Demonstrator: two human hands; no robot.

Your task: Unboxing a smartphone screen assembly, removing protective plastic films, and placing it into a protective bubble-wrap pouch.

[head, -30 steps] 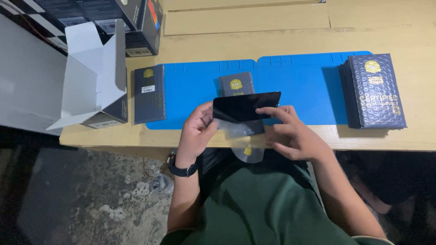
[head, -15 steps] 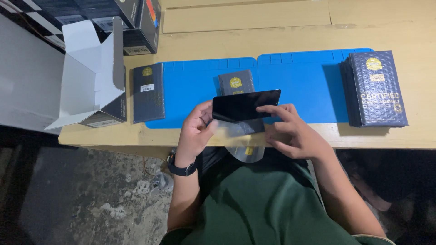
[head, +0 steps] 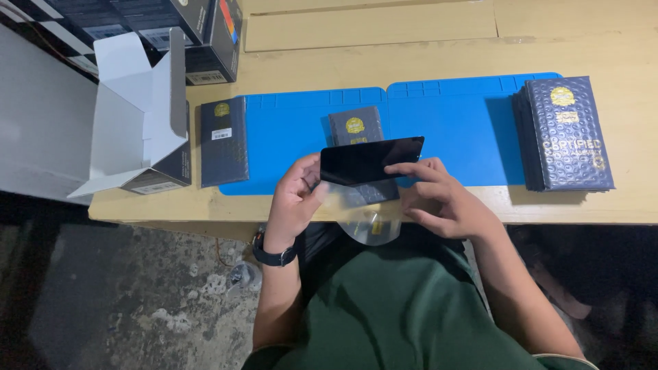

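Nearest the camera is the person's dark green shirt (head: 404,315), and just above it a clear, rounded plastic film (head: 367,223) hangs down below the hands, over the table's front edge. The left hand (head: 295,199), with a black wristband (head: 274,255) on its wrist, is closed around the left end of a flat, glossy black rectangular phone (head: 370,160), the thumb lying against the near side and the fingers curled behind it. The right hand (head: 445,202) is loosely open, its fingers spread; the index fingertip rests on the phone's lower right edge, while the other fingers bend near the film, though whether they pinch it I cannot tell. The phone is held level above the front edge of a blue rubber work mat (head: 445,123) that lies on a pale wooden table (head: 384,62). Just behind the phone, on the mat, lies a small dark padded pouch with a gold round seal (head: 355,126). To the left, partly on the mat's edge, lies a longer dark flat packet (head: 223,140), and beside it stands an open white cardboard box (head: 140,116) with its flaps raised. On the right rests a stack of dark padded envelopes (head: 565,133). At the far left corner sit black cartons (head: 199,34).
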